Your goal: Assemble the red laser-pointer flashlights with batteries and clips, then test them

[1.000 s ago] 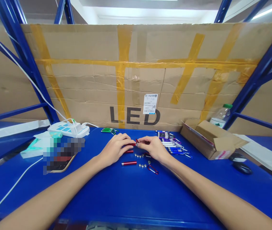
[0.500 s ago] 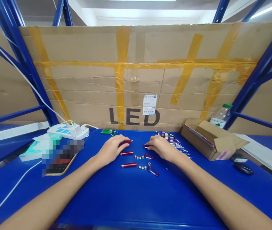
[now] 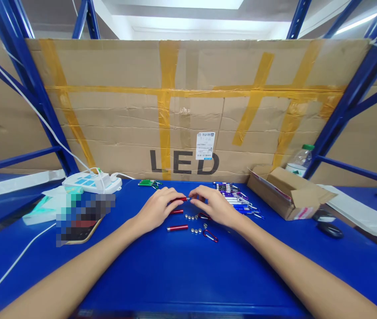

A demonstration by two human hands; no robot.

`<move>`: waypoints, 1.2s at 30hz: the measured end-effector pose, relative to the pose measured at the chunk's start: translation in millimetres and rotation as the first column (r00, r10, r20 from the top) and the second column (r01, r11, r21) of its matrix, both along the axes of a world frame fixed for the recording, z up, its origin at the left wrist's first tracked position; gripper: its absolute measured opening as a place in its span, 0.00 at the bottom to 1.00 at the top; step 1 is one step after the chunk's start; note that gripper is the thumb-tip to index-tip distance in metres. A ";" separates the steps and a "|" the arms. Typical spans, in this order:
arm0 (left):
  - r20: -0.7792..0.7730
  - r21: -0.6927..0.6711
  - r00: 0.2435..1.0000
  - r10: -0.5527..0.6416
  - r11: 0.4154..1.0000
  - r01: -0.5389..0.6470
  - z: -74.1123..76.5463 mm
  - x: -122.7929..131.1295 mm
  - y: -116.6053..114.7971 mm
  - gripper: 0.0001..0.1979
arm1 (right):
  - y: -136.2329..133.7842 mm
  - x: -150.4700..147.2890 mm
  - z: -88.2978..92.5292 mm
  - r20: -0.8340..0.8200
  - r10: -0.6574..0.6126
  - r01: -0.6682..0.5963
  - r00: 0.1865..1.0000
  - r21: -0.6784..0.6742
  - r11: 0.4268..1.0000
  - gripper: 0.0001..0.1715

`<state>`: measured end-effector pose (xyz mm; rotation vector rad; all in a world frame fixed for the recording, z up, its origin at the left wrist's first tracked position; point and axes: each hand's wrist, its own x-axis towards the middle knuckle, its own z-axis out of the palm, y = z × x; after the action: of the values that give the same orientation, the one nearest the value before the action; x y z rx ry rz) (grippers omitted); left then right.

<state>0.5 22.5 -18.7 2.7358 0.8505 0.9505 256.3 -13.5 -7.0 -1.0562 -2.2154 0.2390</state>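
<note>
Left hand, centre of the frame: thumb and fingers closed in a pinch on a red tube, silver end directed toward the frame's right. Right hand, right of centre: thumb and forefinger slightly parted at that silver end; whether they grip anything cannot be told (the gap is too small to resolve). Nearest row on the blue tabletop, below centre: one front red tube, small silver discs and one red carabiner, set apart from left to right. Lower left: a phone, partly pixelated. Lower right: a black mouse. Next row, at centre: a second red tube, partly behind the left hand, and more silver discs. Beyond the right hand: blue, silver and purple tubes with clips. Right of these: an open carton. Left of centre, farther back: green tubes. Rear: a taped cardboard panel marked "LED", spanning most of the frame's width.
</note>
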 end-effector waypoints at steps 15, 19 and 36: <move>0.034 -0.086 0.998 -0.045 0.995 0.047 2.2 5.0 -4.1 0.18 | -5.6 -2.8 -1.7 -0.008 0.059 -0.058 0.998 0.070 0.996 0.08; 0.051 -0.155 0.997 -0.051 0.986 0.059 5.8 4.9 -3.8 0.18 | -5.6 -1.0 -1.8 -0.001 0.072 -0.071 0.997 0.085 0.994 0.09; 0.150 -0.470 0.985 0.082 0.883 -0.002 3.0 2.7 2.8 0.18 | 5.1 12.5 -8.9 0.181 -0.017 -0.012 0.983 0.155 0.988 0.07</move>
<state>3.1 25.3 -15.7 2.2028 0.9639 0.8315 268.8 -8.4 -15.9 -1.0299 -2.3511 -0.0337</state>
